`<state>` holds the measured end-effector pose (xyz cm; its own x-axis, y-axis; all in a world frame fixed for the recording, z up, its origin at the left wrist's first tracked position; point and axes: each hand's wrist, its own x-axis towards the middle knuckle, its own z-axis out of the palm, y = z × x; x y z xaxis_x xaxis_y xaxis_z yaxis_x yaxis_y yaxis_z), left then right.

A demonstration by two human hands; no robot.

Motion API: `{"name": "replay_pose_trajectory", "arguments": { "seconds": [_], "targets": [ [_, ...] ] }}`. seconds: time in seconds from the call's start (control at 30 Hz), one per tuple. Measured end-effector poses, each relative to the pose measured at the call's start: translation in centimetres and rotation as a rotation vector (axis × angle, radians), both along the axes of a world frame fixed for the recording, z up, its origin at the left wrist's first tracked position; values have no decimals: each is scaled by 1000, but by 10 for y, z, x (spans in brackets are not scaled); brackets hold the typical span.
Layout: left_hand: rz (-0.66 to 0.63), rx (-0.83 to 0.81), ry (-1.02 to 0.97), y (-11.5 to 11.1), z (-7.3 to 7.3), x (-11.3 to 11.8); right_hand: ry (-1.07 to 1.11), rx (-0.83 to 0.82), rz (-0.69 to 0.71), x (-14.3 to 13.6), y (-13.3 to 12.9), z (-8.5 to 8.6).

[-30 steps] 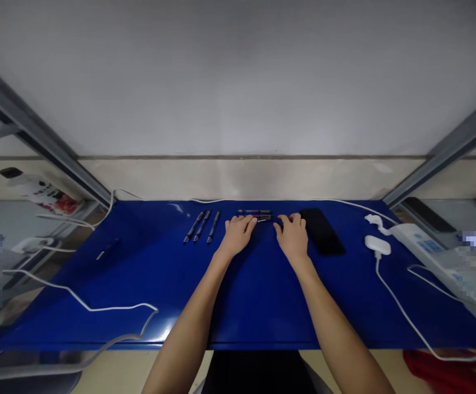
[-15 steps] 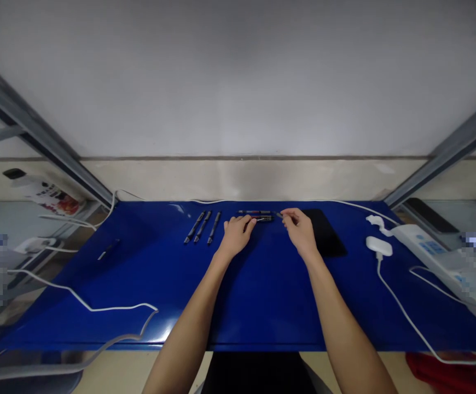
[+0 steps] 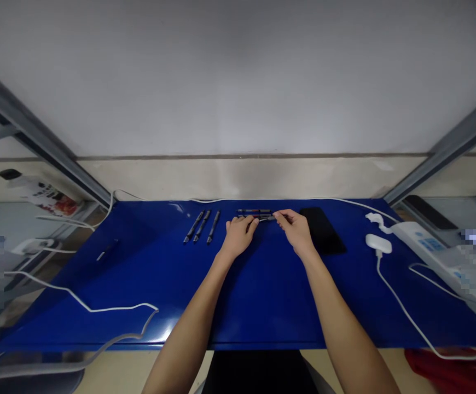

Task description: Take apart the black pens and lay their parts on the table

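My left hand (image 3: 238, 236) is closed around a pen (image 3: 263, 219) that points right, its pale tip showing past the thumb. Between the fingertips of my right hand (image 3: 296, 231) is a small dark pen cap (image 3: 272, 218), up against the pen's tip; whether it is seated I cannot tell. Just behind both hands lies another dark pen (image 3: 254, 210), parallel to the wall. Three dark pens, a left one (image 3: 193, 227), a middle one (image 3: 202, 226) and a right one (image 3: 214, 227), lie slanted beside my left hand.
A flat black slab (image 3: 323, 230) lies right of my right hand. Farther right are a white earbud case (image 3: 378, 243) on a cable and a white power strip (image 3: 427, 246). Another pen (image 3: 107, 250) and a loose white cable (image 3: 110, 310) lie on the blue desk (image 3: 271, 295) at left.
My right hand has moved left with the cap, closing the gap to the pen's tip. My left hand stays nearly in place, holding the pen.
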<state>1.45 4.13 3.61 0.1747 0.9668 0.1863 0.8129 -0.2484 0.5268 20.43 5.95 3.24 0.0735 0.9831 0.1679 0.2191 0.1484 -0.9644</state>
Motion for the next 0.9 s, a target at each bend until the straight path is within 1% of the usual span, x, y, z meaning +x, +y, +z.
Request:
{"name": "replay_pose_trajectory", "arguments": {
  "seconds": [0.1, 0.2, 0.27, 0.43, 0.53, 0.63, 0.77, 0.9],
  "targets": [
    [-47, -17, 7, -3, 2, 4, -56, -7, 71, -5, -2, -2],
    [-111, -11, 27, -7, 3, 9, -104, 30, 150, -11, -2, -4],
    [-136, -9, 41, -9, 3, 12, -100, 37, 157, -14, -3, -5],
    [-176, -20, 12, -11, 2, 16, -18, -51, 131, -15, -5, -1],
    [-174, 20, 19, -9, 1, 15, 37, -53, 149, -14, -6, 2],
    [-134, 41, 22, -6, 2, 11, 76, -35, 170, -15, -7, 3],
    [-90, -3, 24, -5, 5, 8, 66, -22, 162, -15, -4, 0],
    [-117, -23, 0, -7, 4, 11, 29, 6, 160, -15, -3, -3]
  ]
}}
